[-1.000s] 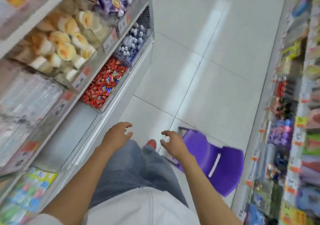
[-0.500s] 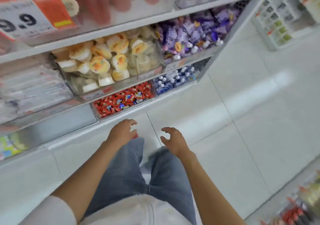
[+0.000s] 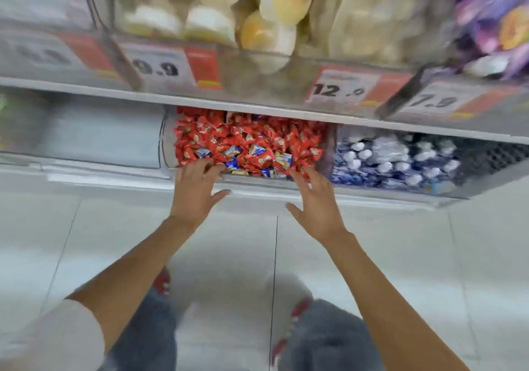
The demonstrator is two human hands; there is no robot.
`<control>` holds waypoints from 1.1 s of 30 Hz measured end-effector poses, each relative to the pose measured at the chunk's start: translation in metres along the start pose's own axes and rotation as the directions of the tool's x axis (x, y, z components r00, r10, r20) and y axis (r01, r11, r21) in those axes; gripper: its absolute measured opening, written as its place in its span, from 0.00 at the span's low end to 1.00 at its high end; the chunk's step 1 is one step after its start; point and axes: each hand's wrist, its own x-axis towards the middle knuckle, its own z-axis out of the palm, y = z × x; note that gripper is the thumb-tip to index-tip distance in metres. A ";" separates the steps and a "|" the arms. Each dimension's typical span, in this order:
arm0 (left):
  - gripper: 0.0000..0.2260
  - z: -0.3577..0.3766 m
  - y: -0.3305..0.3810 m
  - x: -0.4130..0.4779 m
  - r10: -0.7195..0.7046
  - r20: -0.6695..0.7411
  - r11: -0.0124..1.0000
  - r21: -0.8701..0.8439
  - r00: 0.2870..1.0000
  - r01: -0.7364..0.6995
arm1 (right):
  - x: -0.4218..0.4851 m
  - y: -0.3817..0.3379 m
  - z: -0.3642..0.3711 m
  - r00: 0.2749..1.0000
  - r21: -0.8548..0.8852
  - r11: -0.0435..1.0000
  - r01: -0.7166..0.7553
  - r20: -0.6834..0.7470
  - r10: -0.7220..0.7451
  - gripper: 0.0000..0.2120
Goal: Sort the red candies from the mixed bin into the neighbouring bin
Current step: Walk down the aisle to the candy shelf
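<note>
The mixed bin (image 3: pixel 169 153), a clear container on the lowest shelf, is heaped with red-wrapped candies (image 3: pixel 243 137) and a few blue-wrapped ones (image 3: pixel 232 163) near its front. To its left stands a clear bin (image 3: pixel 108 139) that looks bare inside. My left hand (image 3: pixel 197 190) hovers at the mixed bin's front left edge with fingers spread, fingertips at the candies. My right hand (image 3: pixel 315 199) is at the front right edge, fingers apart, holding nothing.
A bin of blue-and-white wrapped sweets (image 3: pixel 400 159) sits right of the mixed bin. The shelf above (image 3: pixel 257 104) overhangs closely, carrying price tags (image 3: pixel 340 90) and bins of pale round cakes (image 3: pixel 257 13). White tiled floor (image 3: pixel 429 256) lies below.
The view has turned from the aisle and closed in on the low shelf. Both hands have reached forward from above my knees to the front edge of the mixed bin.
</note>
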 end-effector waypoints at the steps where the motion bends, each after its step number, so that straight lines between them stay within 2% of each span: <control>1: 0.20 0.013 -0.011 0.002 0.064 -0.104 0.998 0.033 0.993 -0.061 | 0.005 0.006 0.017 0.997 -0.042 0.998 0.039 -0.066 -0.042 0.29; 4: 0.18 0.040 -0.034 0.010 0.237 -0.344 0.971 0.105 0.909 -0.213 | 0.018 0.021 0.057 0.917 -0.117 0.988 0.097 -0.376 -0.135 0.19; 6: 0.15 0.049 -0.040 0.012 0.302 -0.422 0.953 0.136 0.855 -0.270 | 0.024 0.023 0.072 0.841 -0.095 0.989 0.111 -0.521 -0.144 0.17; 8: 0.12 0.054 -0.041 0.013 0.320 -0.449 0.947 0.147 0.834 -0.285 | 0.028 0.022 0.078 0.786 -0.065 0.992 0.106 -0.605 -0.123 0.17; 9: 0.11 0.055 -0.040 0.012 0.312 -0.446 0.950 0.150 0.839 -0.274 | 0.029 0.021 0.078 0.781 -0.067 0.994 0.086 -0.615 -0.109 0.16; 15: 0.14 0.039 -0.030 0.002 0.229 -0.375 0.973 0.098 0.898 -0.208 | 0.017 0.008 0.060 0.874 -0.022 1.000 -0.014 -0.486 0.002 0.13; 18: 0.14 0.033 -0.029 0.004 0.197 -0.347 0.980 0.042 0.917 -0.195 | 0.017 -0.004 0.058 0.873 0.040 0.997 -0.064 -0.481 0.075 0.13; 21: 0.12 0.034 -0.031 0.007 0.191 -0.370 0.979 0.007 0.909 -0.202 | 0.022 -0.006 0.059 0.840 0.090 0.992 -0.090 -0.527 0.124 0.12; 25: 0.11 0.038 -0.038 0.017 0.203 -0.417 0.973 -0.019 0.886 -0.232 | 0.032 0.002 0.063 0.824 0.109 0.991 -0.079 -0.552 0.126 0.13; 28: 0.13 0.034 -0.040 0.022 0.174 -0.385 0.972 -0.083 0.906 -0.222 | 0.034 0.006 0.061 0.826 0.134 0.990 -0.045 -0.552 0.113 0.14; 33: 0.14 0.013 -0.032 0.021 0.117 -0.307 0.964 -0.194 0.944 -0.183 | 0.038 0.003 0.035 0.885 0.144 0.989 0.022 -0.463 0.048 0.13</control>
